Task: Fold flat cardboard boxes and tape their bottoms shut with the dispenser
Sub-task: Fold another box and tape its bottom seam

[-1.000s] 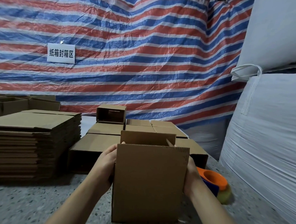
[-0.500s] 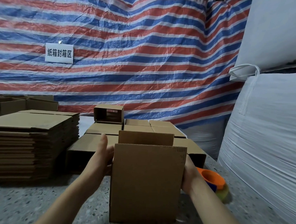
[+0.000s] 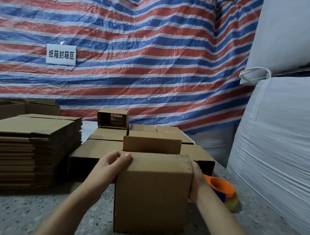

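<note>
A small brown cardboard box (image 3: 151,198) stands upright on the speckled floor right in front of me. Its near top flap lies folded flat over the opening, while the far flap (image 3: 152,144) still stands upright. My left hand (image 3: 112,166) grips the box's top left corner, fingers curled over the folded flap. My right hand (image 3: 196,180) lies flat against the box's right wall, its fingertips hidden behind the edge. The orange and blue tape dispenser (image 3: 220,188) rests on the floor just right of the box, partly hidden by my right wrist.
A tall stack of flat cardboard blanks (image 3: 32,148) sits at the left. Several folded boxes (image 3: 108,135) stand in rows behind the one I hold. Big white sacks (image 3: 276,139) fill the right side. A striped tarp (image 3: 152,64) with a white sign (image 3: 61,54) hangs behind.
The near flap, upright before, has been folded down over the opening. My left hand moved from the box's left side up onto its top left corner.
</note>
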Tool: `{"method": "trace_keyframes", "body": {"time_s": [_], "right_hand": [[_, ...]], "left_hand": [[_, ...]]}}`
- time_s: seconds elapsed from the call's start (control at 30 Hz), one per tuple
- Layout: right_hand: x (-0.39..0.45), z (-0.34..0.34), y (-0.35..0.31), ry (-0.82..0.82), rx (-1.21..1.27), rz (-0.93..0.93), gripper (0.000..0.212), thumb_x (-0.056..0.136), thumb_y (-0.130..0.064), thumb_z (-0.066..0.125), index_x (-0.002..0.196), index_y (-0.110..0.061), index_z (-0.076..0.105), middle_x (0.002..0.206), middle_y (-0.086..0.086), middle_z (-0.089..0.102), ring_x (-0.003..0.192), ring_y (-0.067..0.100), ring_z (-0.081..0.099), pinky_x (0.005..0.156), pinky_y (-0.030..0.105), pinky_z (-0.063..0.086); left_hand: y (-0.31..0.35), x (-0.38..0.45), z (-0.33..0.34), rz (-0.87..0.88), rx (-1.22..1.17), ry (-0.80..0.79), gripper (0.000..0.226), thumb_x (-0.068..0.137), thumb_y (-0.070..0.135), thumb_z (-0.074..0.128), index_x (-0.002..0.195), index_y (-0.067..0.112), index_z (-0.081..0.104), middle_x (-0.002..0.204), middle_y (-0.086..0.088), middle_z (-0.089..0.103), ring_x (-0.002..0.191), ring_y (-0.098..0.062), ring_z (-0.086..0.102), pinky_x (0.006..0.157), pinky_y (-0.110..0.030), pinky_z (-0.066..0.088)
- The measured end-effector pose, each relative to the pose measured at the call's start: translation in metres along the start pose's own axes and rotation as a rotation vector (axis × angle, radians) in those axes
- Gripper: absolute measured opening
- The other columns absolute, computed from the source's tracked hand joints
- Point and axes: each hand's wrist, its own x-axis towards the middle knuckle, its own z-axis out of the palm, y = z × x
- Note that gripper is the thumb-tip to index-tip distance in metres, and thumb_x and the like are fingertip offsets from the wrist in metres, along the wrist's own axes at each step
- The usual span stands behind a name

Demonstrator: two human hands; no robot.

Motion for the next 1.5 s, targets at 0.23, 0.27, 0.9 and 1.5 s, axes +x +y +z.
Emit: {"method": "trace_keyframes", "body": {"time_s": [0.23, 0.27, 0.9, 1.5], "right_hand": [[-0.006, 0.001, 0.004, -0.06, 0.077, -0.047, 0.075, 0.092, -0.074, 0.035, 0.086, -0.017, 0.083, 0.097, 0.015, 0.078, 0.087, 0.026, 0.077, 0.065, 0.032, 0.06], [-0.007, 0.0, 0.004, -0.068, 0.052, -0.066, 0.074, 0.088, -0.077, 0.037, 0.09, -0.018, 0.082, 0.102, 0.016, 0.077, 0.091, 0.027, 0.076, 0.067, 0.032, 0.06], [-0.008, -0.012, -0.012, -0.11, -0.074, -0.266, 0.031, 0.083, -0.035, 0.066, 0.094, -0.006, 0.07, 0.125, 0.003, 0.069, 0.108, 0.025, 0.068, 0.089, 0.038, 0.058], [-0.019, -0.003, -0.018, -0.084, -0.169, -0.185, 0.017, 0.09, -0.032, 0.063, 0.092, -0.015, 0.068, 0.096, 0.016, 0.068, 0.081, 0.027, 0.064, 0.066, 0.033, 0.051]], "left_hand": [[-0.003, 0.005, 0.008, -0.022, -0.017, 0.056, 0.012, 0.095, 0.027, 0.06, 0.092, 0.016, 0.062, 0.08, 0.002, 0.063, 0.076, -0.016, 0.056, 0.063, -0.027, 0.041], [-0.003, 0.005, 0.009, -0.026, -0.031, 0.069, 0.006, 0.095, 0.024, 0.06, 0.094, 0.018, 0.061, 0.082, 0.003, 0.064, 0.076, -0.015, 0.057, 0.062, -0.026, 0.043], [-0.006, 0.0, 0.006, 0.232, 0.075, 0.204, 0.02, 0.094, 0.019, 0.063, 0.099, 0.034, 0.076, 0.098, 0.018, 0.066, 0.102, -0.012, 0.061, 0.085, -0.038, 0.049], [0.051, 0.014, 0.061, 0.268, 1.186, -0.375, 0.059, 0.094, 0.069, 0.027, 0.147, 0.043, 0.035, 0.154, 0.017, 0.038, 0.138, -0.009, 0.038, 0.11, -0.036, 0.037]]}}
